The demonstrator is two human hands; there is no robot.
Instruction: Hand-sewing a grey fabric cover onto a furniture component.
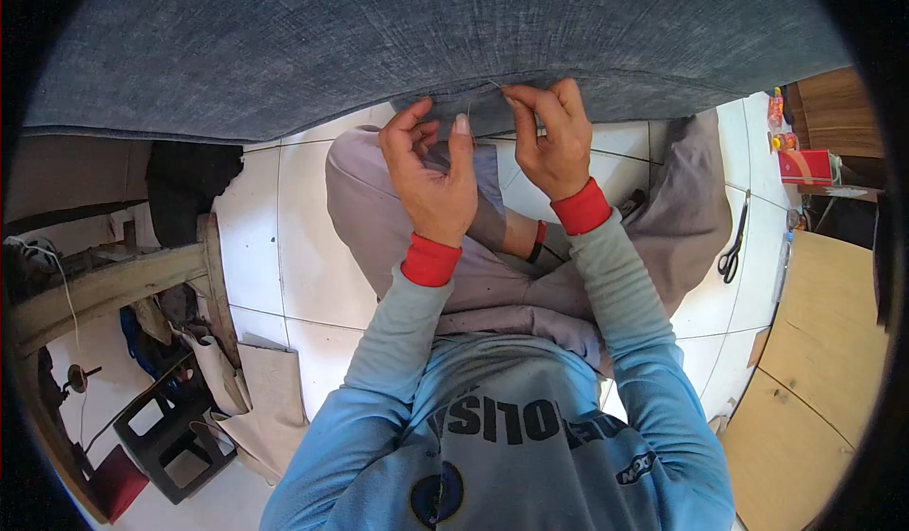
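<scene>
Likely workshop: scissors (735, 246), upholstery (454, 29)

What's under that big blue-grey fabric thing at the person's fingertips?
White floor tiles run out of sight beyond the lower edge of the fabric thing, and the right trouser leg comes close to that edge. Anything farther underneath is covered, so I can't tell.

Dark lettering (504, 419), round emblem (437, 495), on blue shirt (530, 469)

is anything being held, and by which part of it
The right hand seems to pinch one end of a thin, needle-like thing; the left hand is open, with no hold visible.
</scene>
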